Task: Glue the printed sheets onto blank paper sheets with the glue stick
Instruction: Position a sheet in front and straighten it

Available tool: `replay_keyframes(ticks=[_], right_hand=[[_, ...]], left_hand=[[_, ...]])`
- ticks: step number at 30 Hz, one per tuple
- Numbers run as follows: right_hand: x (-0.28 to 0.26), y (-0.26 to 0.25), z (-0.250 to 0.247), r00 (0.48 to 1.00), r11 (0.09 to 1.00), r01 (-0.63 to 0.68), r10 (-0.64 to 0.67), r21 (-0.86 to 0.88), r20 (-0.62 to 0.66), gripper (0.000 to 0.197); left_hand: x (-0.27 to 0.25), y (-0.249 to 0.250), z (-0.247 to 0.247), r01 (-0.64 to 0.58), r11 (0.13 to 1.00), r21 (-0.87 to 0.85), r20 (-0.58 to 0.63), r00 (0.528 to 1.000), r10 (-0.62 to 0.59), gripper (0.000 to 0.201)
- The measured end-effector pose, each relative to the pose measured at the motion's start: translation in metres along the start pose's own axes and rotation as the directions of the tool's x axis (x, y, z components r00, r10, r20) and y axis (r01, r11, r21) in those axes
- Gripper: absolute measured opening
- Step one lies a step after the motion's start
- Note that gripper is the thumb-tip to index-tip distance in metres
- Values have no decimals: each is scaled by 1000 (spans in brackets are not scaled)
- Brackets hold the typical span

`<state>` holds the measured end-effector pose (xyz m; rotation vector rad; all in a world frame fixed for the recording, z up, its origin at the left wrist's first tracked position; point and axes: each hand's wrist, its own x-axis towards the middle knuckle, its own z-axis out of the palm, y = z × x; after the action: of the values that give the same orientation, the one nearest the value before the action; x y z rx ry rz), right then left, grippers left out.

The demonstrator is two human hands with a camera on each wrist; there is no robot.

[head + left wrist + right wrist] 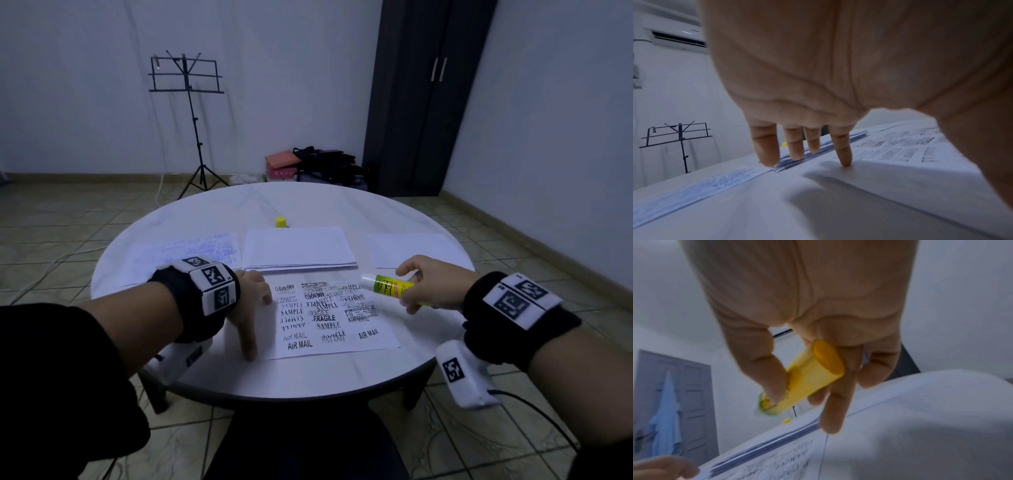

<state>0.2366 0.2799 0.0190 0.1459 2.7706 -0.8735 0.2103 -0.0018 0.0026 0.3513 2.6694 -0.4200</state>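
A printed sheet with stamp words such as SAMPLE and AIR MAIL lies at the table's front middle. My left hand rests on its left edge with straight, spread fingers; the index fingertip touches the paper. My right hand holds a yellow-green glue stick above the sheet's upper right part, uncapped, with its white tip pointing left. In the right wrist view the thumb and fingers pinch the glue stick. A stack of blank sheets lies just behind the printed sheet.
The yellow cap stands behind the blank stack. A sheet with faint blue print lies at the left and a single blank sheet at the right. The round white table has its edge close to me. A music stand is on the floor beyond.
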Motion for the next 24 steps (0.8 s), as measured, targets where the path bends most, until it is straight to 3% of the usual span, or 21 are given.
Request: replay_keyframes(ticks=[4, 9, 15, 19, 22, 24], right_hand=[[15, -2, 8, 1000, 1000, 23, -23, -7, 11, 35], [34, -2, 16, 999, 993, -35, 37, 115, -17, 35], [52, 4, 10, 998, 998, -62, 63, -33, 23, 42], [51, 8, 3, 997, 996, 22, -16, -90, 72, 23], [58, 17, -6, 995, 992, -23, 34, -122, 91, 40], [68, 23, -15, 997, 969, -63, 71, -240, 26, 46]], left_hand=[[-1, 1, 1, 11, 1000, 23, 5, 1000, -11, 105], [2, 3, -2, -4, 1000, 24, 42, 999, 3, 106], [9, 4, -13, -4, 1000, 3, 59, 998, 4, 97], [23, 14, -33, -41, 997, -58, -39, 998, 39, 84], [40, 26, -55, -65, 993, -98, -81, 995, 57, 79], [55, 36, -71, -93, 988, -125, -110, 991, 79, 75]])
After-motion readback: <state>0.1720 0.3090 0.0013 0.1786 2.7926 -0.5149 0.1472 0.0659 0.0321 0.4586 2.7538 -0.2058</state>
